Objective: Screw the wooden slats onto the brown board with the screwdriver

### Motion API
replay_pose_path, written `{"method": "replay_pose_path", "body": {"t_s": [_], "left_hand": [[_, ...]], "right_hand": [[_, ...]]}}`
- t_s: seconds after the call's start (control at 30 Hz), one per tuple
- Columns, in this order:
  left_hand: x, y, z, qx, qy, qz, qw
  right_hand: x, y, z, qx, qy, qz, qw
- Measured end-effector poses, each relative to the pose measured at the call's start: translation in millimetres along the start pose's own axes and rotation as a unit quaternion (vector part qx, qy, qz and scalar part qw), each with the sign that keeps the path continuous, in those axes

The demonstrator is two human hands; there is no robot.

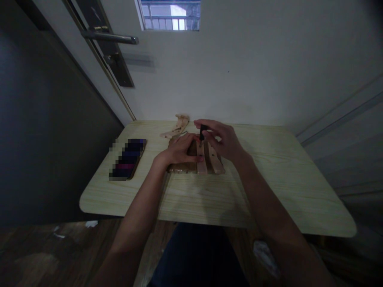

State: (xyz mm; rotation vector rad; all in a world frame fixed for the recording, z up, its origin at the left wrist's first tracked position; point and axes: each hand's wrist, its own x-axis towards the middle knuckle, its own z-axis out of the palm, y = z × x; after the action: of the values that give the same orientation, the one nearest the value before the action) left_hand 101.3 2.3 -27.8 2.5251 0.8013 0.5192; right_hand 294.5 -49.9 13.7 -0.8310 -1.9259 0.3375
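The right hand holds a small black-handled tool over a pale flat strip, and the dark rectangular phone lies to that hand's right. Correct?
Not quite: the head view shows the dark rectangular phone lying left of the left hand. The right hand does hold the small black-handled tool over a pale flat strip.

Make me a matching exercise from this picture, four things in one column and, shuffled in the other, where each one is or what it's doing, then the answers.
Column one
1. Phone
2. Left hand
3. Right hand
4. Metal door handle

Column two
A. Pinching the small black tool
B. Below and left of the window, higher than the tabletop
C. Spread over the brown board
D. Lying on the tabletop, near its left edge

Right pairs: 1-D, 2-C, 3-A, 4-B
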Motion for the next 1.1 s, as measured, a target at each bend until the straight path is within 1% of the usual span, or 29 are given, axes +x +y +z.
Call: {"method": "replay_pose_path", "body": {"t_s": [0.13, 0.27, 0.33, 0.4, 0.53, 0.7, 0.87, 0.97, 1.03, 1.1], "left_hand": [[0, 1, -1, -0.004, -0.002, -0.005, 1.000], [1, 4, -2, -0.013, -0.004, -0.006, 1.000], [1, 4, -2, -0.006, -0.003, -0.010, 1.000], [1, 3, -1, 0.000, -0.002, -0.008, 1.000], [1, 3, -1, 0.006, 0.000, -0.003, 1.000], [0, 2, 0, 0.002, -0.001, -0.001, 1.000], [1, -2, 1, -0.003, -0.002, 0.011, 1.000], [1, -4, 2, 0.005, 0.000, 0.008, 1.000], [1, -5, 3, 0.002, 0.000, 0.008, 1.000], [1, -4, 2, -0.002, -0.003, 0.007, 1.000]], "right_hand": [[1, 1, 2, 0.019, 0.012, 0.037, 0.999], [2, 1, 8, -0.001, 0.064, 0.066, 0.996], [2, 0, 10, -0.024, 0.086, 0.066, 0.994], [2, 0, 11, -0.055, 0.096, 0.058, 0.992], [1, 2, 10, -0.091, 0.086, 0.032, 0.992], [-1, 1, 11, -0.121, 0.042, 0.001, 0.992], [1, -6, 7, -0.075, -0.005, -0.035, 0.997], [2, -5, 2, -0.053, -0.025, -0.038, 0.998], [2, -3, 1, -0.056, -0.018, -0.022, 0.998], [2, 0, 3, -0.075, 0.016, -0.002, 0.997]]}}
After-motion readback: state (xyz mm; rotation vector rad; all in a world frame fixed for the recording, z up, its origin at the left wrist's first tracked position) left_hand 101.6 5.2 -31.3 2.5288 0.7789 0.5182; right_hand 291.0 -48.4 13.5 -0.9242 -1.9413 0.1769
